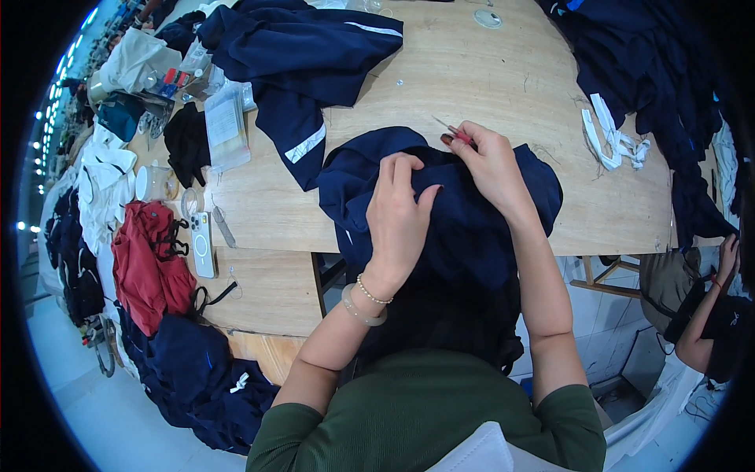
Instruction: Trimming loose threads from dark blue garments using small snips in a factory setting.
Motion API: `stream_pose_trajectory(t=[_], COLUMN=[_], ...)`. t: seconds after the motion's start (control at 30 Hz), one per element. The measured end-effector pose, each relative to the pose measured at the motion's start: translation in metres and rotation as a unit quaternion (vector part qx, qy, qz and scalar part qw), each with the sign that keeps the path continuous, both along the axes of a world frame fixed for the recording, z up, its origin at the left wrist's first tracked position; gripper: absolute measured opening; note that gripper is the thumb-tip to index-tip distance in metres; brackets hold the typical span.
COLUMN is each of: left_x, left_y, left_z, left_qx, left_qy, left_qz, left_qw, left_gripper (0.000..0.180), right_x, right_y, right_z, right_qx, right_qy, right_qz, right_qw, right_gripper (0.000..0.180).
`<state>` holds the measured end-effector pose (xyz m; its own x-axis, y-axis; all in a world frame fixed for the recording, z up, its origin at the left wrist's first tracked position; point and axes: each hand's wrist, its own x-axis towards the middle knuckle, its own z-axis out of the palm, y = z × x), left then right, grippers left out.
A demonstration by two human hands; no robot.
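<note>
Red-handled tool [462, 135] | axis slants, tip up-left | right fingers [476, 130] pinch it | left fingers [402, 169] half-curled, hold unclear

Navy cloth garment [456, 212], plain, soft, crumpled into a loose heap with deep folds; lies across tabletop's near edge, part hanging below it. Small tool [461, 134], red handle mostly covered, thin pointed metal tip exposed; held tilted at garment's far side, tip toward tabletop's far-left corner.
</note>
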<state>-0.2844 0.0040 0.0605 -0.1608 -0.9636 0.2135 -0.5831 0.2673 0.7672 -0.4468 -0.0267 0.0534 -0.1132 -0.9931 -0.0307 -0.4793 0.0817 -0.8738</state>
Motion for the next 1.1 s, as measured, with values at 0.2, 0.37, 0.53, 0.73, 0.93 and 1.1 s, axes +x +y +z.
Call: stream_pose_trajectory(t=[0.2, 0.37, 0.53, 0.73, 0.93, 1.1], left_x=[0.023, 0.030, 0.032, 0.088, 0.098, 0.084], left_y=[-0.013, -0.027, -0.050, -0.085, -0.065, -0.047], left_z=[-0.007, -0.002, -0.013, 0.007, 0.014, 0.007], left_qx=[-0.001, -0.061, -0.077, -0.098, 0.025, 0.070], left_qy=[-0.027, -0.097, -0.136, 0.339, 0.146, -0.112], left_qz=[-0.022, -0.098, -0.151, 0.218, -0.018, -0.310], left_qw=[0.999, 0.989, 0.976, 0.910, 0.989, 0.942], left_gripper=[0.032, 0.030, 0.015, 0.021, 0.022, 0.042], right_x=[-0.045, -0.073, -0.069, -0.067, -0.086, -0.101], right_y=[-0.014, -0.013, -0.001, 0.015, 0.020, 0.012], right_z=[-0.018, -0.005, -0.009, -0.003, 0.011, 0.028], right_qx=[-0.106, -0.138, -0.088, 0.118, 0.119, 0.187], right_qy=[0.031, 0.012, -0.089, 0.011, 0.040, 0.192], right_qz=[-0.164, -0.244, -0.074, 0.031, 0.033, 0.133], right_qw=[0.980, 0.960, 0.989, 0.993, 0.992, 0.954], right_gripper=[0.018, 0.019, 0.022, 0.022, 0.022, 0.017])
